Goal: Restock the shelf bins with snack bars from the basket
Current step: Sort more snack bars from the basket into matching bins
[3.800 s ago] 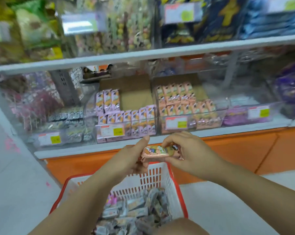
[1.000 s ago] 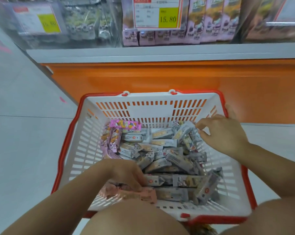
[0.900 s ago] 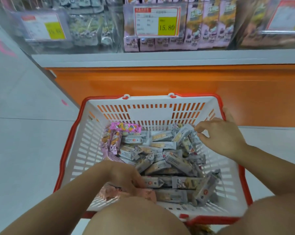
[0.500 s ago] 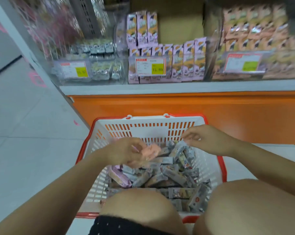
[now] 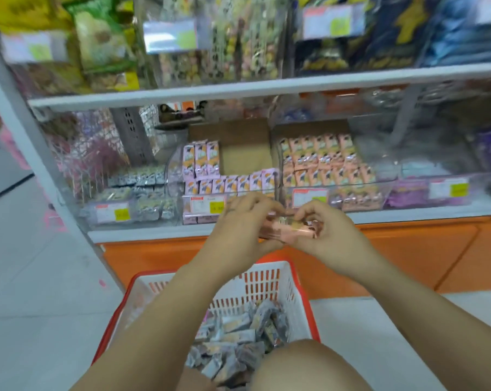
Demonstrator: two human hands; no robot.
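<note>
Both hands hold a pink-orange snack bar [image 5: 291, 229] in front of the lower shelf. My left hand [image 5: 243, 227] grips its left end and my right hand [image 5: 322, 230] pinches its right end. Below them stands the white basket with a red rim [image 5: 269, 280], holding several grey-wrapped snack bars [image 5: 238, 342]. Behind the hands, a clear shelf bin [image 5: 360, 193] carries rows of pink-orange bars, and the bin to its left [image 5: 224, 176] holds pink-purple bars.
An orange base panel [image 5: 408, 255] runs under the white shelf edge [image 5: 142, 235]. A left bin holds grey bars [image 5: 142, 193]. The upper shelf [image 5: 267, 86] carries bagged snacks. A grey tiled floor [image 5: 35, 292] lies to the left. My knee [image 5: 300, 368] is at the bottom.
My left hand lifted a pink-orange bar out of the basket and my right hand joined it. Both hands rose to shelf height, and my view tilted up from the basket.
</note>
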